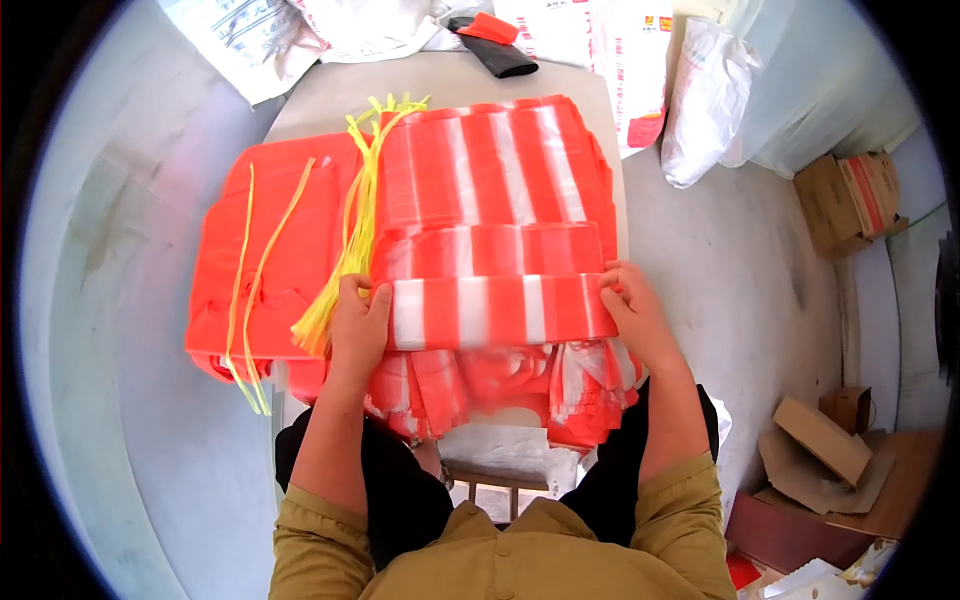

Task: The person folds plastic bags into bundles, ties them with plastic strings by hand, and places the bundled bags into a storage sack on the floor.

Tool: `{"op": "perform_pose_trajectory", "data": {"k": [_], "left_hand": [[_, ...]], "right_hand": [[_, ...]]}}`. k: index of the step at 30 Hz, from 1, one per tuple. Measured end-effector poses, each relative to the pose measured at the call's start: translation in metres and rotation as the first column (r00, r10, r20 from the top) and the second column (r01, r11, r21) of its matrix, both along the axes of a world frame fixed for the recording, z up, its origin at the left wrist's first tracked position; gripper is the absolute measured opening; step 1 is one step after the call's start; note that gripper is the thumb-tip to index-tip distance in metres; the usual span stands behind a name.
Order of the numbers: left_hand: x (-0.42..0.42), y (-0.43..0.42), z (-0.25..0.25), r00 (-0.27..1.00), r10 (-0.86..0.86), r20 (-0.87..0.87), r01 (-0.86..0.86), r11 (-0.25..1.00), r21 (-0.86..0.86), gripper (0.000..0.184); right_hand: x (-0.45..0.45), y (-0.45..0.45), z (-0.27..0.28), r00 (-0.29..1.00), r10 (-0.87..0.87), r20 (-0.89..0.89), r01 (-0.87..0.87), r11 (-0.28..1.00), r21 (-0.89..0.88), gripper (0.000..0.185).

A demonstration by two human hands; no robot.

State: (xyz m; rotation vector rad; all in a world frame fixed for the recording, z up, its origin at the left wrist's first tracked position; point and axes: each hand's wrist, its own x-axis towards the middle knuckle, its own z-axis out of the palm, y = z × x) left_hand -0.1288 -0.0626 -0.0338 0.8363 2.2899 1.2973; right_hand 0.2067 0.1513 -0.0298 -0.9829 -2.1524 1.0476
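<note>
A thick stack of red-and-white striped plastic bags (490,170) lies flat on the table. Across its near part runs a folded band of the top striped bag (480,312). My left hand (360,320) is closed on the band's left end, thumb on top. At the right end, my right hand (635,312) pinches the band's edge between thumb and fingers. Gathered handle ends (590,385) of the bags hang over the table's near edge. A bundle of yellow ties (362,210) lies along the stack's left side, close to my left hand.
To the left is a red plastic bundle (290,220) with two loose yellow ties (262,250) on it. White printed sacks (630,70) and a black roll (500,58) sit at the table's (330,95) far edge. Cardboard boxes (850,205) stand on the right.
</note>
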Motion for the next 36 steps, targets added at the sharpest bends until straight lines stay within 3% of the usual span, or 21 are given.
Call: {"op": "perform_pose_trajectory", "data": {"k": [3,6,8,11,14,21,24,30,36], "left_hand": [[0.001,-0.006,0.015,0.999,0.001,-0.044,0.000,1.000,0.024,0.034],[-0.010,-0.019,0.015,0.985,-0.078,0.155,0.067,0.995,0.073,0.033],[-0.012,-0.027,0.019,0.942,-0.126,0.311,0.088,0.987,0.132,0.031],[-0.007,-0.041,0.028,0.923,-0.277,0.268,0.244,0.958,0.153,0.038],[0.002,-0.051,0.052,0.914,-0.399,0.076,0.404,0.912,-0.067,0.053],[0.009,-0.053,0.052,0.868,-0.495,-0.039,0.489,0.866,-0.102,0.061],[0.017,-0.050,0.050,0.903,-0.423,-0.075,0.411,0.902,-0.134,0.056],[0.026,-0.045,0.051,0.871,-0.401,-0.286,0.380,0.916,-0.126,0.053],[0.032,-0.041,0.048,0.806,-0.363,-0.467,0.325,0.932,-0.164,0.049]], "right_hand": [[0.005,-0.013,0.037,0.993,0.078,0.092,-0.055,0.971,-0.232,0.023],[0.008,-0.020,0.052,0.987,0.119,0.106,-0.084,0.954,-0.288,0.039],[0.011,-0.025,0.060,0.974,0.166,0.151,-0.145,0.979,-0.141,0.046],[0.011,-0.033,0.070,0.943,0.188,0.275,-0.191,0.981,-0.014,0.053],[0.009,-0.043,0.071,0.926,0.162,0.342,-0.175,0.985,0.006,0.054],[0.012,-0.048,0.067,0.927,0.101,0.360,-0.129,0.990,0.056,0.049],[0.010,-0.047,0.062,0.949,0.165,0.267,-0.174,0.985,0.011,0.035],[0.009,-0.045,0.051,0.965,0.153,0.213,-0.151,0.988,-0.025,0.031],[0.001,-0.051,0.056,0.959,0.123,0.255,-0.168,0.972,0.162,0.039]]}}
